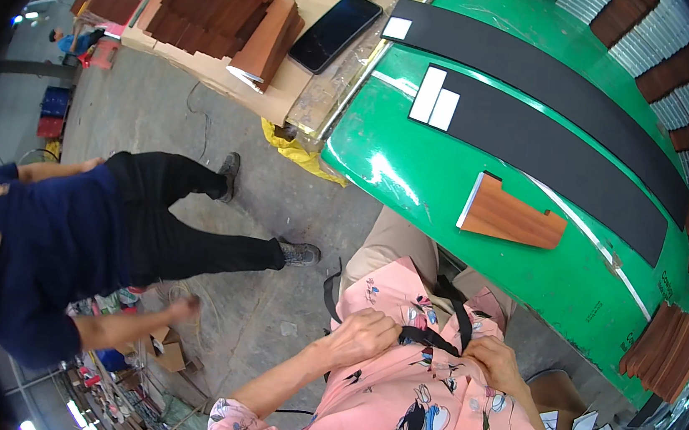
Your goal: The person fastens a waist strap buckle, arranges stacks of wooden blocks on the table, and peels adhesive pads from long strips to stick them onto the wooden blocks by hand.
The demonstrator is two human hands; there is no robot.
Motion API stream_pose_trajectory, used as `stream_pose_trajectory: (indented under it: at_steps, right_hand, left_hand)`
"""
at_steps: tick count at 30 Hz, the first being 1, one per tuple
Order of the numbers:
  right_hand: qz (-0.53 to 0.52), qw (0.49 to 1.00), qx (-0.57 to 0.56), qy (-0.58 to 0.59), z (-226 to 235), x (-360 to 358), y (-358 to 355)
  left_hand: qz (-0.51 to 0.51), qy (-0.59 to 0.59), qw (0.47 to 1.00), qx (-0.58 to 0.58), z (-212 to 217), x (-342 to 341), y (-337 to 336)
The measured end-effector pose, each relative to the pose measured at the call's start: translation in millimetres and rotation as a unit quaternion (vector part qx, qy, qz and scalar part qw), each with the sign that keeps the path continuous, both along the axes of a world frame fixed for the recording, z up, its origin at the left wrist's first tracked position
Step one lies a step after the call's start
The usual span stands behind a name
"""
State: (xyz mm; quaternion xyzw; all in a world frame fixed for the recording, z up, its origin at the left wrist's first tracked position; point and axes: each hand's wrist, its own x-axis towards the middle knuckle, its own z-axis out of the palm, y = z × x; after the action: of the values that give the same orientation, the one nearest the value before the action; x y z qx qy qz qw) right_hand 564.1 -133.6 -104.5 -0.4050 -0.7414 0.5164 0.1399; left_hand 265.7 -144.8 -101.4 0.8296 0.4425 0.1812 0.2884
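Note:
A black strap (432,339) runs across the front of my pink floral shirt (392,405), at waist height. My left hand (365,336) is closed on its left end, with the fingertips pinched together. My right hand (497,362) is closed at the strap's other side, against the shirt; its fingertips are partly hidden, so what it grips is not clear. On the green tabletop (385,144) in front of me lies a notched wood-grain piece (512,216) with one pale edge. Neither hand touches it.
Two long black strips (535,155) with white patches lie on the green top. Wood-grain pieces (207,7) and a phone (336,33) sit on the left bench. Another stack (666,351) stands at the right corner. A person in dark clothes (48,243) stands at my left.

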Motion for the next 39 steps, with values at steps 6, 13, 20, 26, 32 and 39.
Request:
stream_pose_trajectory:
  at_steps: [6,13,20,26,32,39]
  right_hand:
    - [-0.187,0.975,-0.114,-0.028,4.1,10.6,2.9]
    - [-0.208,0.977,-0.042,-0.021,5.6,-3.0,16.0]
    - [-0.041,0.996,0.05,0.064,3.0,-61.0,12.7]
    - [0.173,0.981,-0.019,0.089,-4.6,-142.5,19.2]
    - [0.314,0.949,-0.026,0.009,-11.5,-190.6,15.7]
    - [0.295,0.954,0.034,0.045,21.2,-203.8,20.5]
  left_hand:
    - [0.368,-0.261,0.834,-0.317,-2.4,-50.8,9.1]
    - [0.241,-0.07,0.834,-0.492,-59.0,-86.7,-127.7]
    - [0.293,0.175,0.914,-0.221,3.3,-66.7,-85.6]
    - [0.031,0.201,0.978,0.053,2.4,-61.3,-82.1]
    - [0.058,0.267,0.956,0.108,11.4,-74.4,-81.4]
    - [0.044,0.278,0.938,0.203,53.6,-82.4,-59.3]
